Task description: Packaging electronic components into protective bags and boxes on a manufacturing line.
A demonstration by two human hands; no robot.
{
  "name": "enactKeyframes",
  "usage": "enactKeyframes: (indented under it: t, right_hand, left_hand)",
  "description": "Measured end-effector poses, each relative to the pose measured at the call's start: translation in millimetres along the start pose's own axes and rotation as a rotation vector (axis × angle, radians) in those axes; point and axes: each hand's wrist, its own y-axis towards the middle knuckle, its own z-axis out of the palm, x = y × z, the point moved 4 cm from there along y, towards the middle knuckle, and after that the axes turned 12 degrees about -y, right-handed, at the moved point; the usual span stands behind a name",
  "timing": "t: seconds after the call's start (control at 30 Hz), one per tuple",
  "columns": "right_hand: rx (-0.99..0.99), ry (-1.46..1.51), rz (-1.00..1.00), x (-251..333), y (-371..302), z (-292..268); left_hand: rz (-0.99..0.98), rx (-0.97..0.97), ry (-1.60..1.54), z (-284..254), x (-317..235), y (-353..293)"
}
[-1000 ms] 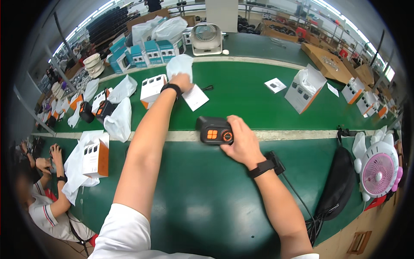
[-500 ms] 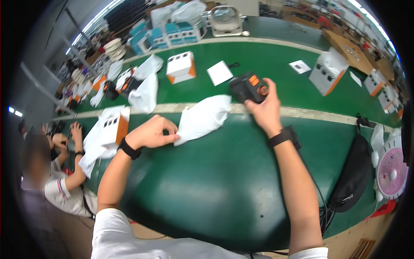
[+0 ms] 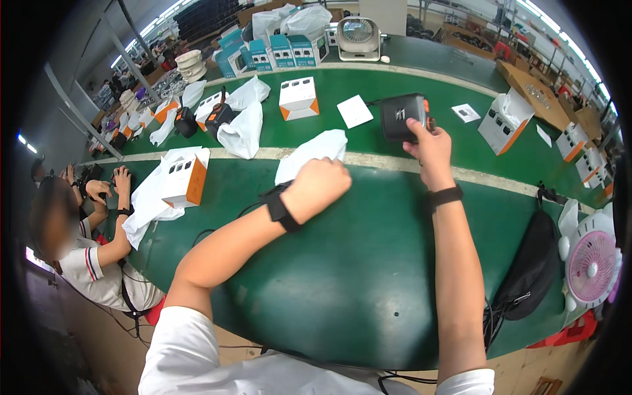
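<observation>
In my right hand [image 3: 432, 150] is a black boxy device [image 3: 399, 118] with orange parts on its right side, raised over the far half of the bench. The thumb lies across its near face. My left hand [image 3: 322, 187] is closed at the near edge of a white plastic bag [image 3: 309, 155], its back toward me. Its curled fingertips are hidden, and the bag spreads out flat just beyond them. Behind the device lies a white square card [image 3: 355, 111], with a dark cord between the two.
A white-and-orange box [image 3: 299, 99] stands at the back. Another box [image 3: 184, 179] sits on white bags at left, beside a co-worker's hands [image 3: 108, 187]. More black devices [image 3: 218, 117] lie beyond. At right are a black pouch [image 3: 526, 266] and pink fan [image 3: 592, 260].
My left hand has moved right along the bag, from its left corner to its near right edge. The device has turned in my right hand, so a plain black face shows.
</observation>
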Motion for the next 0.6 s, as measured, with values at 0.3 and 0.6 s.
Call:
enactKeyframes:
  t: [0.3, 0.6]
  right_hand:
    - [0.413, 0.440, -0.528, 134.9, -104.4, 11.6]
    - [0.531, 0.273, -0.478, 147.1, -135.8, 37.3]
  left_hand:
    - [0.022, -0.473, -0.408, -126.6, 31.2, -64.2]
    - [0.183, -0.517, -0.938, -155.2, 30.7, -88.7]
